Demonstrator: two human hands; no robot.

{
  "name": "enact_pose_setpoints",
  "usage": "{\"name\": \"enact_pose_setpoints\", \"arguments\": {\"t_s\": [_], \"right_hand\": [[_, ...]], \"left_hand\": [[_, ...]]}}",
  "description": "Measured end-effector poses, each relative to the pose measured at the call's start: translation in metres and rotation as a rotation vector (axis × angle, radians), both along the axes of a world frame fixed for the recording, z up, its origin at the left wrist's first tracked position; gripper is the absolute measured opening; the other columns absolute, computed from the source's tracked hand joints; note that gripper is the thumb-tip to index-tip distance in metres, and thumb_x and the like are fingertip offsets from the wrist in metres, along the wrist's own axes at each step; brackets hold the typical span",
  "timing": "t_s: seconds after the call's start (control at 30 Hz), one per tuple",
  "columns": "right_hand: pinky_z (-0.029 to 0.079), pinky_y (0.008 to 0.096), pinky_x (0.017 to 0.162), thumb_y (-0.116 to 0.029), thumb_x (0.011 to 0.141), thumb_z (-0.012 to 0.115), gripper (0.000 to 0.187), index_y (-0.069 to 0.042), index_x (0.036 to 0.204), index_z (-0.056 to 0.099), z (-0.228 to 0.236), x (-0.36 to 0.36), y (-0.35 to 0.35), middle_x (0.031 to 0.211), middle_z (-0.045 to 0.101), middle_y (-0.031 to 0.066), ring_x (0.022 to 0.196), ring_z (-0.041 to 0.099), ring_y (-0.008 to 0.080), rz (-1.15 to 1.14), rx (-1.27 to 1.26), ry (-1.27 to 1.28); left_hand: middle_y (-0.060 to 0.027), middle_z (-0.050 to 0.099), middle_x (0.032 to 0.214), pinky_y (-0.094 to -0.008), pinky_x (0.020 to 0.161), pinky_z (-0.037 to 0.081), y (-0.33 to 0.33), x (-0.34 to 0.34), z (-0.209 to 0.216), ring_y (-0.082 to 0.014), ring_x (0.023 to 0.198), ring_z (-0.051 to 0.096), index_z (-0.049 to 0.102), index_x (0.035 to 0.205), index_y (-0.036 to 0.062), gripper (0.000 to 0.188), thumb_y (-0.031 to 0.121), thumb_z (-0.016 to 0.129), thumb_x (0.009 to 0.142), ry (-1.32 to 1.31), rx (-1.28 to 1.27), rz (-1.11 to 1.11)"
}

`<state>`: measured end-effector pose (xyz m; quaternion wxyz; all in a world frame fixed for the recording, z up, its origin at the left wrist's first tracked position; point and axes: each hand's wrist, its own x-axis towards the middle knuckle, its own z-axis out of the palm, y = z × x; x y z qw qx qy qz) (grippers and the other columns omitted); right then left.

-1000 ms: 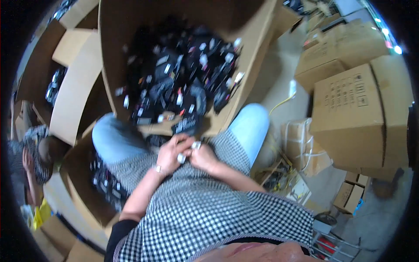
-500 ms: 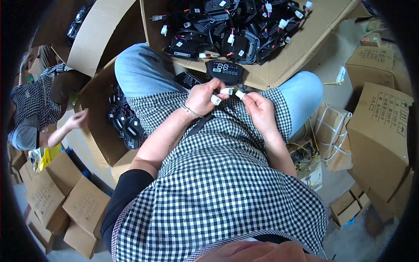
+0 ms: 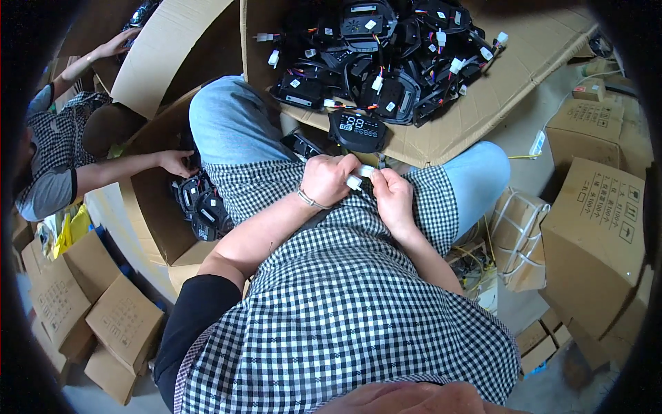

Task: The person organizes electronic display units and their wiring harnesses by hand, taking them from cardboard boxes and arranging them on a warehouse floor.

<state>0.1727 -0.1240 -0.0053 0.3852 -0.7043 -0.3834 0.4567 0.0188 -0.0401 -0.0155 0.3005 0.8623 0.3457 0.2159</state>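
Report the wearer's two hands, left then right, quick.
Left hand: closed, holding white connectors.
Right hand: closed, pinching a white connector at the left hand's fingertips; whether it is plugged in cannot be told.

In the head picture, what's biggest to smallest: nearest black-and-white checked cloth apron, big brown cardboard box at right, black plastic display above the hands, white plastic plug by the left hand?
1. Checked cloth apron
2. Brown cardboard box
3. Black plastic display
4. White plastic plug
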Motion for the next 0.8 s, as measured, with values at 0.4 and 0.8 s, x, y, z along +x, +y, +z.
{"name": "enact_pose_setpoints", "arguments": {"t_s": [0.4,0.8], "right_hand": [[0.048,0.0290,0.060,-0.016,0.090,0.058,0.016,-0.001,0.088,0.065,0.028,0.065,0.050,0.064,0.061,0.0065,0.058,0.059,0.0148,0.070,-0.012,-0.373],[0.050,0.0376,0.067,-0.005,0.088,0.058,0.008,-0.003,0.088,0.066,0.017,0.100,0.103,0.083,0.062,0.0130,0.075,0.062,0.0283,-0.458,0.558,-0.617]], "left_hand": [[-0.0116,0.067,0.084,-0.0417,0.067,0.052,0.006,0.000,0.005,-0.0327,0.077,0.066,0.063,0.102,0.0128,0.027,0.011,0.063,0.075,0.132,-0.199,0.097],[-0.0105,0.063,0.077,-0.0415,0.063,0.049,0.005,-0.004,0.008,-0.0334,0.073,0.062,0.062,0.081,0.0096,0.012,0.016,0.070,0.075,-0.101,-0.040,0.189]]}}
